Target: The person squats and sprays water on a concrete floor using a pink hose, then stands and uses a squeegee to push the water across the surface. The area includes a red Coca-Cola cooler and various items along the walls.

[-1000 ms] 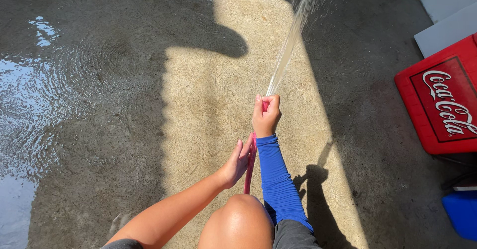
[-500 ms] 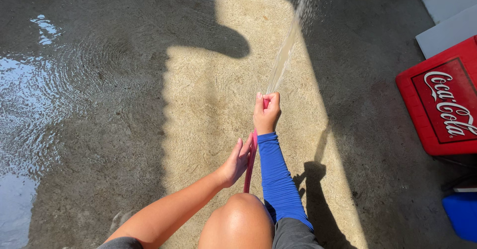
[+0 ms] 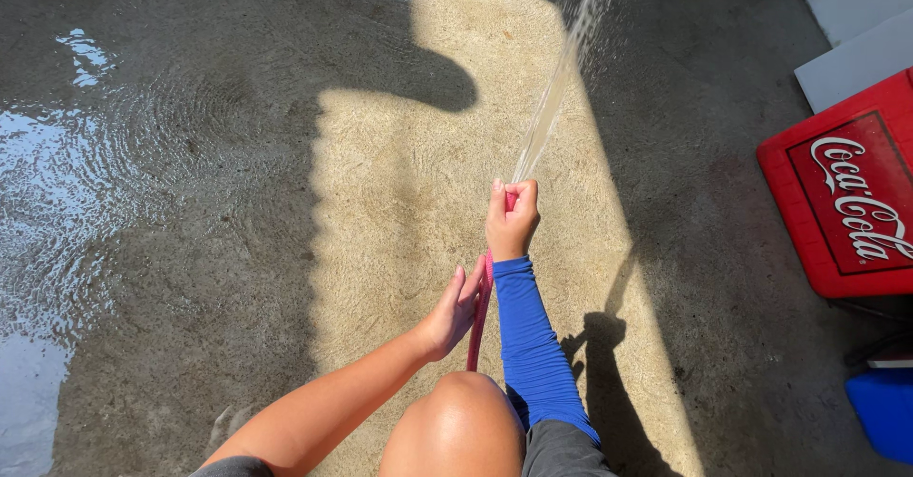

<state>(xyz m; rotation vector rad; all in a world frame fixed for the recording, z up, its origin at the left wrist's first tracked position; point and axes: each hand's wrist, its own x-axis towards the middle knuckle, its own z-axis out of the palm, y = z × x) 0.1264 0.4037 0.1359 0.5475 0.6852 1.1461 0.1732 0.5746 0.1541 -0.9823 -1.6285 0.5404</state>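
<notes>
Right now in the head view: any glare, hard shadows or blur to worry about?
Head view: harsh sun lights a strip of concrete floor, with hard-edged shadows either side; sky glare on the puddle at left; the water jet is streaked; right hand, left hand and pink hose are sharp.

Right hand, blue sleeve on the forearm, closed round the end of a red hose; water jet shooting up and away over the concrete floor. Left hand resting against the hose lower down. Puddle far left; red crate at right.
</notes>
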